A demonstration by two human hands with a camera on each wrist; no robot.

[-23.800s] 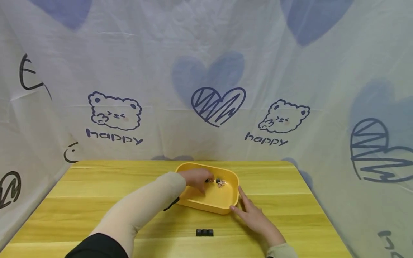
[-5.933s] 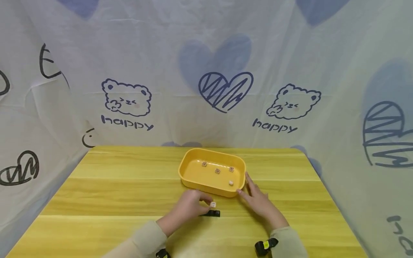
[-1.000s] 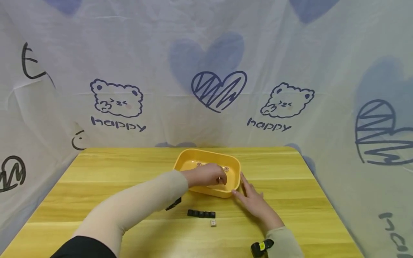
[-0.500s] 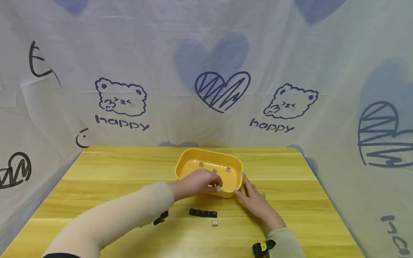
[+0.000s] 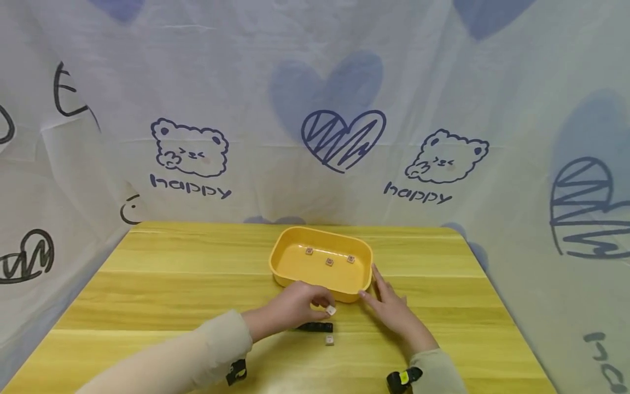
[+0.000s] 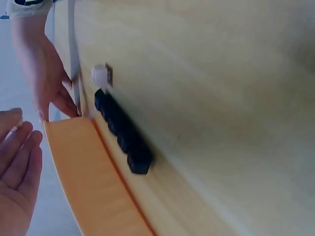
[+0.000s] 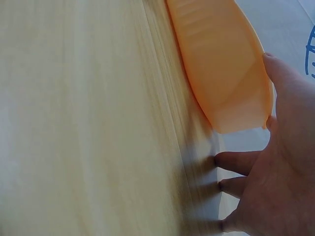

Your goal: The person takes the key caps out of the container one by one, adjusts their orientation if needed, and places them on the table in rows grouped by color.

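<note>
My left hand (image 5: 295, 303) pinches a small white keycap (image 5: 331, 310) between thumb and fingers, in front of the yellow tray (image 5: 305, 282). Below it, a row of several black keycaps (image 5: 320, 327) lies on the table, its left end hidden by the hand. One white keycap (image 5: 330, 340) sits just under the row's right end; the left wrist view shows this white keycap (image 6: 100, 75) beside the black row (image 6: 120, 128). With fingers extended, my right hand (image 5: 394, 312) touches the tray's near right corner, its thumb (image 7: 280, 71) at the rim.
Inside the tray lie three small pale keycaps, one left (image 5: 309, 251), one middle (image 5: 329, 262) and one right (image 5: 350, 259). The wooden table (image 5: 172, 279) ends at a white printed curtain (image 5: 266, 180) behind the tray.
My left hand has come out of the tray toward me with a white keycap, stopping above the black row. The right hand stays at the tray's corner. Earlier, the black row was shorter.
</note>
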